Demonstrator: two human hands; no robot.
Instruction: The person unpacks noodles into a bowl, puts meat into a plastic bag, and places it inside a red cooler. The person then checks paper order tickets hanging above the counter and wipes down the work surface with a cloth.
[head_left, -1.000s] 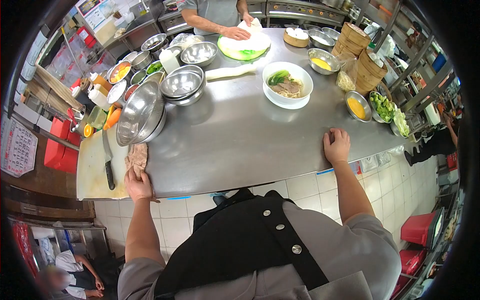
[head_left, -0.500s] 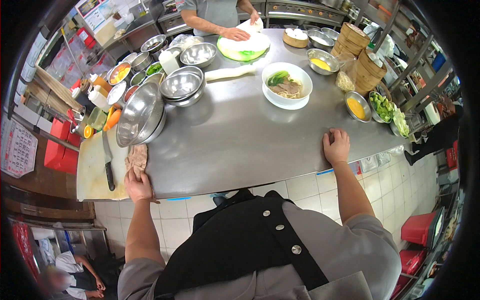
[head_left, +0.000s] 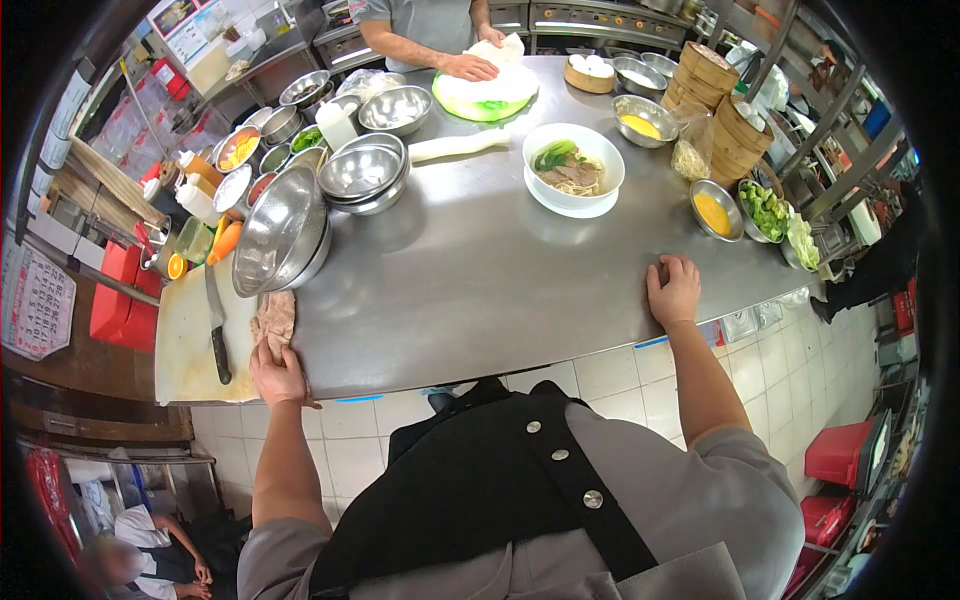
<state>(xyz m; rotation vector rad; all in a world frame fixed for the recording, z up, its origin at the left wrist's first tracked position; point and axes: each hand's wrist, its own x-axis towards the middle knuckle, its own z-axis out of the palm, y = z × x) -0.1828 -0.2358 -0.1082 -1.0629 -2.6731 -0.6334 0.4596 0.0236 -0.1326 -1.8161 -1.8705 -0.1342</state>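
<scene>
At the front left table edge, my left hand [head_left: 279, 378] rests on the lower end of a crumpled light brown cloth [head_left: 274, 318], its fingers slightly apart and the thumb stretched to the side. My right hand [head_left: 674, 294] lies on the bare steel table [head_left: 480, 290] at the right, fingers loosely bent, nothing in it. Beyond it stands a white bowl [head_left: 546, 184] of noodles, meat and greens. A knife [head_left: 218, 330] lies on the cutting board [head_left: 180, 350], left of the cloth.
Metal bowls [head_left: 280, 228] and squeeze bottles [head_left: 196, 198] crowd the left side. Bowls of yellow liquid [head_left: 713, 214] and greens [head_left: 764, 212] stand at the right, near bamboo steamers [head_left: 738, 142]. Across the table, a co-worker's hands [head_left: 470, 67] touch white dough [head_left: 488, 92].
My hands stay in place. Across the table, the co-worker's hand at the dough's upper edge has shifted slightly. A dark-clothed person at the far right has moved.
</scene>
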